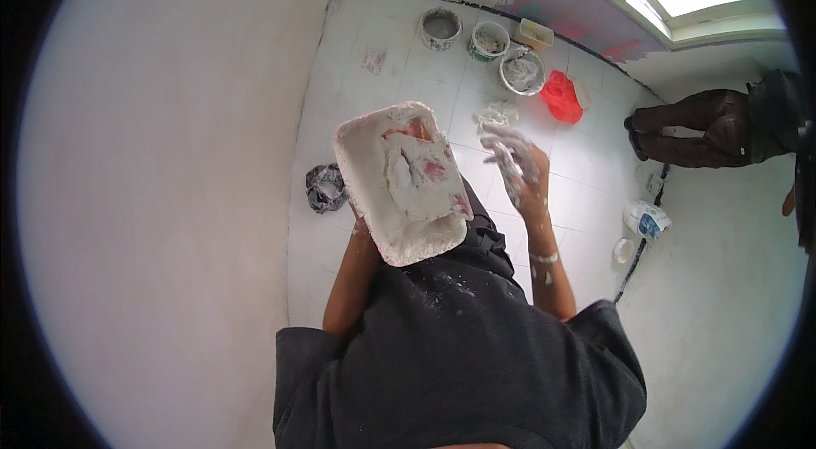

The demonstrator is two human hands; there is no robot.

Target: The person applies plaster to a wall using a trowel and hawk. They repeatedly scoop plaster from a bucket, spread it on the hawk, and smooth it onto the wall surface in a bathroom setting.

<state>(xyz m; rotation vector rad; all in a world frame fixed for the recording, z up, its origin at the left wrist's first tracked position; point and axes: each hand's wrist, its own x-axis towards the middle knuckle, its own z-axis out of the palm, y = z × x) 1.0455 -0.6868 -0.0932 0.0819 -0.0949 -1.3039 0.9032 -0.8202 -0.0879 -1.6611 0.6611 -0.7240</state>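
Note:
A white rectangular tray (357, 139), crusted with plaster, is held up in front of my chest. My left hand (359, 215) grips it at its left side; the tray hides most of the fingers. Inside lies a flat, plaster-smeared piece (432, 173) with reddish patches, its kind unclear under the coating. To the right of the tray, my right hand (520, 167) is raised and holds nothing. Its fingers are apart and caked with white plaster, with more spots along the forearm.
Beyond the tray, a grey-filled bucket (440, 28), two plaster buckets (488, 41) (522, 73), a yellowish container (535, 33) and a red bag (562, 98) stand on tiles. A black bag (325, 188) lies left. Another person (705, 130) stands right, near a white sack (646, 219).

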